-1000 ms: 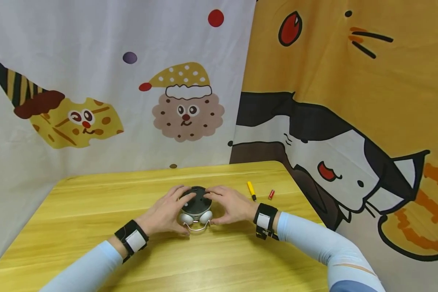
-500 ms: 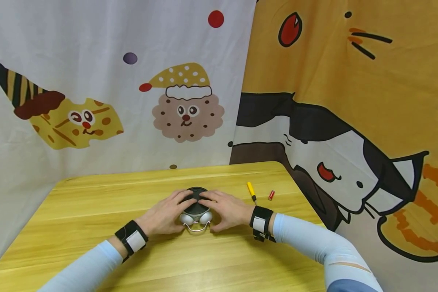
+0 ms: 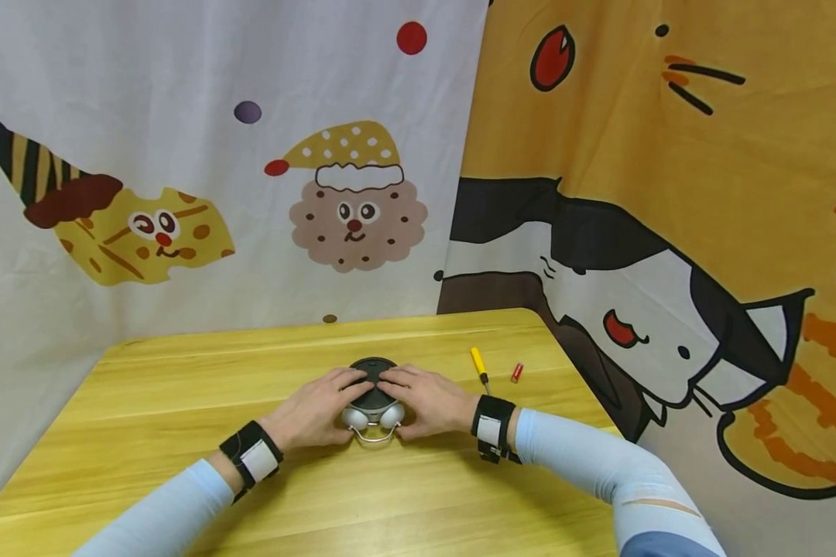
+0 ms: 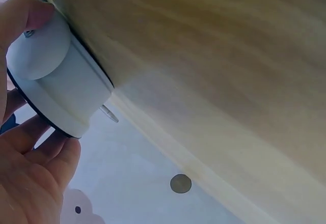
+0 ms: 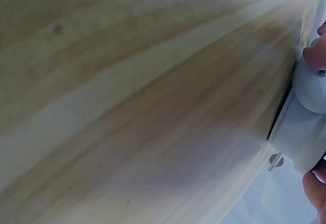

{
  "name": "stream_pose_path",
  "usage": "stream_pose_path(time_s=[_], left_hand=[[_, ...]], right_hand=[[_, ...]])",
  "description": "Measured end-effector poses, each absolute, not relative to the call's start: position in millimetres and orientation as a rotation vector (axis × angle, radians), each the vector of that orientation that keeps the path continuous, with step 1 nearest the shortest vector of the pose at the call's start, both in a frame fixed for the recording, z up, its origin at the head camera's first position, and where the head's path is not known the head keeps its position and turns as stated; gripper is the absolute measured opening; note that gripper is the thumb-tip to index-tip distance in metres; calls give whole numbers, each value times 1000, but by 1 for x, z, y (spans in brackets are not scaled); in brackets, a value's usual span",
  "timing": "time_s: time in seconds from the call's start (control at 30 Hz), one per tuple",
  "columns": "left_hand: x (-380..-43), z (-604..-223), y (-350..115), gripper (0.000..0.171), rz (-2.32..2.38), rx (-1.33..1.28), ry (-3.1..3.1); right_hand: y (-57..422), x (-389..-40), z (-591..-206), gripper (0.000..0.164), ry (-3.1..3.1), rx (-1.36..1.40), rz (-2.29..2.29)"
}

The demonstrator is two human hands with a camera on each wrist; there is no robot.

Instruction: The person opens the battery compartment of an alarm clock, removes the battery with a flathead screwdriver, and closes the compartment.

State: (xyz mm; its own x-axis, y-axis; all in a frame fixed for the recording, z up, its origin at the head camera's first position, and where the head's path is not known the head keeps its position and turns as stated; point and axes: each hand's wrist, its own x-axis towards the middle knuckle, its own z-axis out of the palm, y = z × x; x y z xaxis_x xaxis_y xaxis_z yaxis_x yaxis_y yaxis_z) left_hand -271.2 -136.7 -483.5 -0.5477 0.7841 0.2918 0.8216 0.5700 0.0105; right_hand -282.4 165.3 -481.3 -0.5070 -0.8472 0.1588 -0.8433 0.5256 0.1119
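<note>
A white twin-bell alarm clock (image 3: 375, 400) lies with its black back up on the wooden table, its bells and wire handle toward the person. My left hand (image 3: 312, 410) holds it from the left, fingertips on the black back; in the left wrist view the thumb (image 4: 28, 18) lies against one white bell (image 4: 43, 51). From the right, my right hand (image 3: 433, 404) grips it the same way, its thumb (image 5: 316, 55) at the other bell (image 5: 310, 89). The clock's face is hidden underneath. A small metal leg (image 4: 109, 113) sticks out from the clock's side.
Right of the hands lies a yellow-handled screwdriver (image 3: 477, 361), its shaft running toward the right wristband. A small red battery (image 3: 517, 372) is just beyond it. Cartoon-printed curtains (image 3: 195, 70) hang behind the table (image 3: 202, 363).
My right hand has shifted left and closer around the clock. Fingers of both hands have come in over the black back, and the left thumb has drawn in toward the bell.
</note>
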Motion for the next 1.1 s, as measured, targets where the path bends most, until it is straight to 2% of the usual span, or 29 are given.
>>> stream_pose_path(time_s=[0.5, 1.1], left_hand=[[-269, -475, -135, 88, -288, -1322, -2696], [-269, -462, -136, 82, -513, -1297, -2817]], right_hand=[[160, -282, -475, 86, -2638, 1414, -103], [156, -292, -460, 85, -2656, 1466, 56]])
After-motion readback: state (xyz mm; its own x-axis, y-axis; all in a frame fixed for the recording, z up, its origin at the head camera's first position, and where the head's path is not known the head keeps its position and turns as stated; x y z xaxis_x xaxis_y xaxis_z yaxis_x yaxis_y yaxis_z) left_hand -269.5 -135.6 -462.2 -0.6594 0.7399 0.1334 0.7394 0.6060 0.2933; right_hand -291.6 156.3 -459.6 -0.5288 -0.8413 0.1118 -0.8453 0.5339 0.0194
